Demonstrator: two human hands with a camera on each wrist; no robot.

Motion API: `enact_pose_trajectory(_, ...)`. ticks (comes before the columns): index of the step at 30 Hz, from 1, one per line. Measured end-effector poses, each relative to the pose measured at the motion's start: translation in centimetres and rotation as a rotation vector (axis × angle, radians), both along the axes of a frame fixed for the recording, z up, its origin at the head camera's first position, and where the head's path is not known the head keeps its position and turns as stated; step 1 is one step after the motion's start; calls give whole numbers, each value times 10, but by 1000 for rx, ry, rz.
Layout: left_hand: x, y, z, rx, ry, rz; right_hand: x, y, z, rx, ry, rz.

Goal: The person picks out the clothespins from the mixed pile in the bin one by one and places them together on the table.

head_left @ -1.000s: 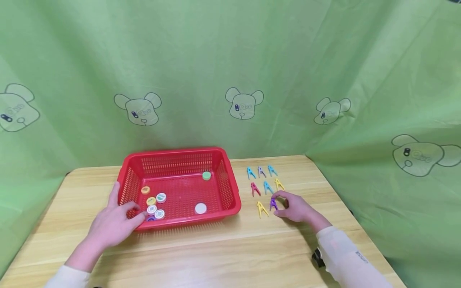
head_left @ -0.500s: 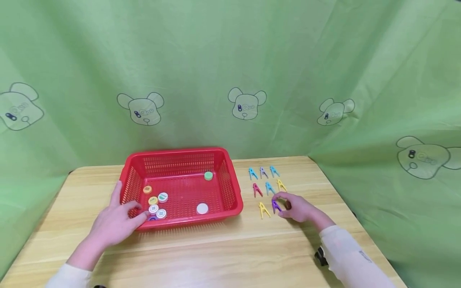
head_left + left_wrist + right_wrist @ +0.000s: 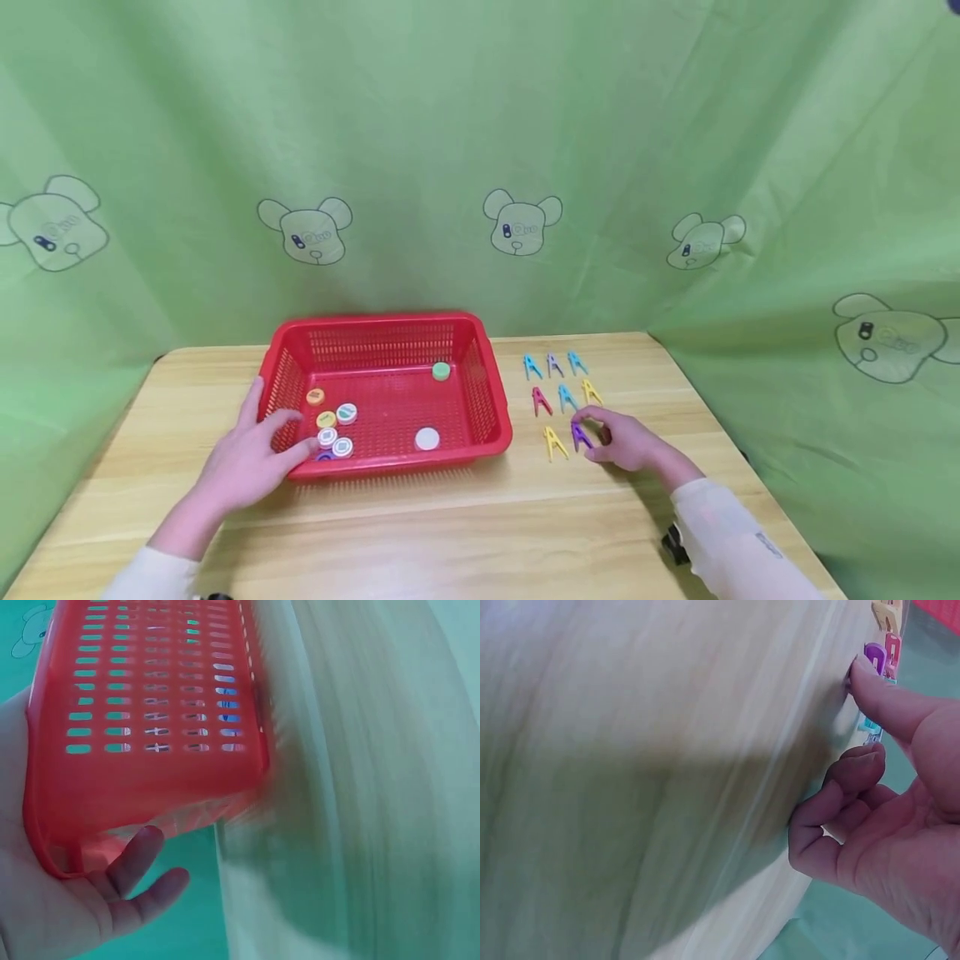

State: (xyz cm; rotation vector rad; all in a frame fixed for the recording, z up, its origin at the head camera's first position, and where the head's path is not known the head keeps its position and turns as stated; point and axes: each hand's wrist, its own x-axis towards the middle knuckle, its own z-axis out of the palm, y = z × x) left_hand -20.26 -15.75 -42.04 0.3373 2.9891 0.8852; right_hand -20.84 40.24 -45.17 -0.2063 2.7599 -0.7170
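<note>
At the near left corner of a red plastic basket (image 3: 390,460), my left hand (image 3: 247,458) grips the rim. Its thumb reaches over the front edge, while the left wrist view shows two fingertips (image 3: 139,859) bent under the rim. Several bottle caps lie inside, bunched near this hand, such as an orange cap (image 3: 315,397) and a white cap (image 3: 342,447). My right hand (image 3: 626,440) pinches a purple clothespin (image 3: 580,435) lying on the table, index fingertip at its top and thumb at its lower end. The other right fingers are curled in the right wrist view.
More clothespins lie in loose rows beside the basket: a yellow clothespin (image 3: 555,443), a red clothespin (image 3: 541,401) and several blue ones. A green cap (image 3: 441,371) and a larger white cap (image 3: 427,438) sit farther right in the basket. Green curtain (image 3: 420,150) hangs behind the wooden table (image 3: 420,542).
The head view has shifted slightly, so the scene sits a little farther right and lower. Both hands keep their places at the basket and the purple clothespin.
</note>
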Motion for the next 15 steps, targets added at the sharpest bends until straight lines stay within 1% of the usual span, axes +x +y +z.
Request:
enact_pose_trajectory(5,-6,5,-1,152,-1,8,6,8,2,-42,-18,-94)
enact_pose_trajectory(8,-9,7,-1,207,-12,23,10,12,2,-68,-28,-136)
enact_pose_trajectory(10,-11,7,1,218,-14,28,12,12,3,-77,-34,-148)
enact_pose_trajectory(12,-12,6,3,211,3,38,13,10,8,-86,-49,-145)
enact_pose_trajectory(15,-17,1,12,162,65,81,11,2,21,-103,-59,-108)
